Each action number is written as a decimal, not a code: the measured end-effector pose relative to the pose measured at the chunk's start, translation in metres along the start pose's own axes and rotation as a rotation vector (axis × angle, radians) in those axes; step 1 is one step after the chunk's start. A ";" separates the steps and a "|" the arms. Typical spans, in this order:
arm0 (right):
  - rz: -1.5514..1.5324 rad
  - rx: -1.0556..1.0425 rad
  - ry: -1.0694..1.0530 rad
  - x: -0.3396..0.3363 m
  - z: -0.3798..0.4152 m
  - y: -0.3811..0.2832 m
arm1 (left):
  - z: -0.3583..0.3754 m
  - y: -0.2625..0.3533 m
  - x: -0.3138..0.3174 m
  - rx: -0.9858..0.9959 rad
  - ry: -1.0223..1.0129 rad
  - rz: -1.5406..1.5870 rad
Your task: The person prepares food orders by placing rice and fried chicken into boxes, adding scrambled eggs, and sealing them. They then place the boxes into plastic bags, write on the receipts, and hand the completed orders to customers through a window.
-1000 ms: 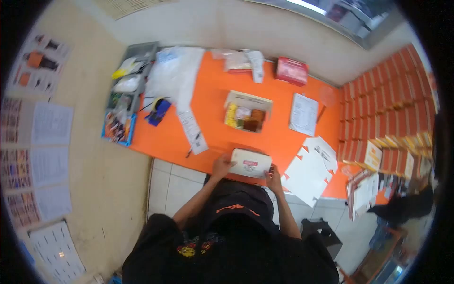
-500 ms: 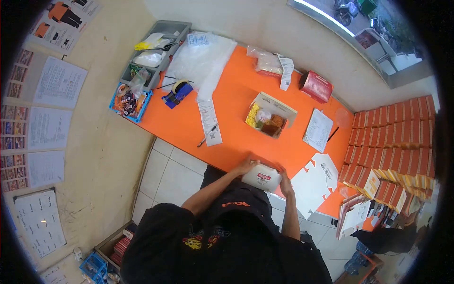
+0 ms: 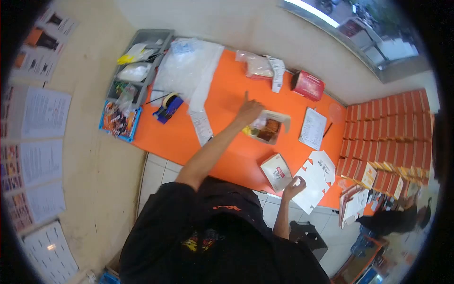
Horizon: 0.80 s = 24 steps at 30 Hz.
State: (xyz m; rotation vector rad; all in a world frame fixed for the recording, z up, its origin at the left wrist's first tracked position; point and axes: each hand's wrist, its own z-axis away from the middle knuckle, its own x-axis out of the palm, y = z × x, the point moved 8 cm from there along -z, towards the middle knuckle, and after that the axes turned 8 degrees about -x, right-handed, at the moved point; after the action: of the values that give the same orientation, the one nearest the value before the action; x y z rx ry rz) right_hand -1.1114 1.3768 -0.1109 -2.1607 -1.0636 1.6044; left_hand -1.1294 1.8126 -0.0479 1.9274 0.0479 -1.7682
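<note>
My left hand (image 3: 250, 111) reaches across the orange table with a finger pointing outward, held at the near-left corner of an opened cardboard food box (image 3: 268, 137). Inside that box are yellow food, a pale wrapped item and brown pieces (image 3: 272, 125); my hand hides part of it. A white folded carton (image 3: 276, 173) with a red logo stands close to the table's front edge. Right beside the carton is my right hand (image 3: 293, 188), fingers loosely curled and thumb apart, over flat white carton sheets (image 3: 314, 182).
Plastic bags (image 3: 182, 71), a blue tape dispenser (image 3: 168, 108), a receipt (image 3: 201, 125) and a grey bin (image 3: 142, 83) lie left. A red box (image 3: 307, 85) and a notepad (image 3: 312, 128) are toward the right. Stacked orange cartons (image 3: 385, 128) line the right side. A person (image 3: 390, 220) is at lower right.
Both hands have let go of the white carton, which now stands on the table. My left hand has moved forward to the food box; my right hand has drawn back slightly. The view has shifted.
</note>
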 end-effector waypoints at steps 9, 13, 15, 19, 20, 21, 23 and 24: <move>-0.471 0.128 -0.857 0.070 0.020 -0.152 | 0.146 -0.033 0.030 -0.259 -0.213 0.834; -0.440 0.102 -0.646 0.142 0.030 -0.151 | 0.137 -0.080 0.054 -0.703 0.159 0.430; -0.129 0.033 -0.543 0.168 0.006 -0.163 | 0.134 -0.082 0.068 -0.834 0.075 0.404; -0.633 0.168 -0.657 0.201 -0.011 -0.163 | 0.152 -0.098 0.105 -0.674 0.054 0.685; -0.522 0.017 -0.590 0.176 -0.027 -0.182 | 0.152 -0.103 0.081 -0.688 0.090 0.679; -0.406 -0.123 -0.519 0.150 -0.035 -0.198 | 0.153 -0.094 0.048 -0.648 0.051 0.706; -0.478 -0.065 -0.564 0.157 -0.032 -0.180 | 0.148 -0.096 0.028 -0.624 0.019 0.733; -0.538 0.013 -0.589 0.170 -0.032 -0.167 | 0.143 -0.107 0.042 -0.722 -0.063 0.812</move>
State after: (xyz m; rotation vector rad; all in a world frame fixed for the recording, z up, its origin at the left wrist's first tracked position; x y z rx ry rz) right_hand -1.1284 1.6163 -0.1243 -1.2264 -1.6081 1.9713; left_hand -1.2936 1.8355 -0.1261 1.1211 -0.0958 -1.0468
